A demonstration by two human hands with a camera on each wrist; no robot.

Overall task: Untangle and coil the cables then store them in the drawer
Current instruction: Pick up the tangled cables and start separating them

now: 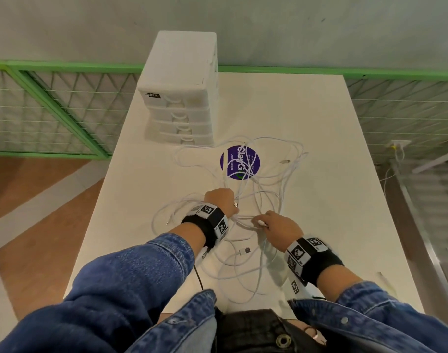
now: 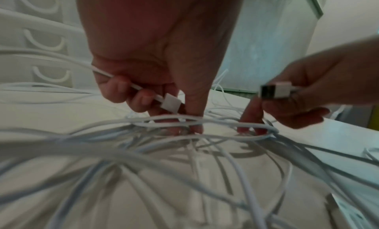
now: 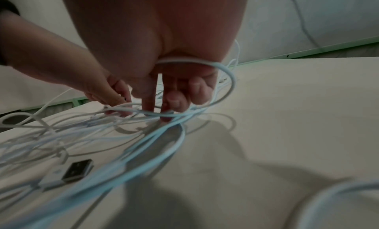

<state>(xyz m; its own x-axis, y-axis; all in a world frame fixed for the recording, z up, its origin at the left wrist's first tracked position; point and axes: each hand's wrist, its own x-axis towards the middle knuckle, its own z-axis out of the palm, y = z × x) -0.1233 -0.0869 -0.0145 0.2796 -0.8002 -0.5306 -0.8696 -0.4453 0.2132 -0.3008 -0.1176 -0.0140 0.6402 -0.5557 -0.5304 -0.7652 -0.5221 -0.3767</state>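
Note:
A tangle of white cables [image 1: 256, 197] sprawls over the middle of the white table [image 1: 319, 149]. My left hand [image 1: 221, 200] sits in the tangle; in the left wrist view its curled fingers [image 2: 139, 96] grip a cable just behind a white plug [image 2: 171, 103]. My right hand [image 1: 276, 229] pinches a USB plug [image 2: 275, 91] between thumb and fingers, while its other fingertips [image 3: 166, 112] reach down into the cable loops [image 3: 160, 132]. A loose USB plug [image 1: 244, 250] lies between my wrists, also seen in the right wrist view [image 3: 75, 170]. The white drawer unit [image 1: 182, 98] stands at the table's far left, all drawers closed.
A round purple sticker [image 1: 239, 163] lies on the table under the far cable loops. Green mesh railing [image 1: 52, 105] runs behind the table. Wooden floor [image 1: 27, 200] lies to the left. A metal frame [image 1: 421, 225] stands off the right edge.

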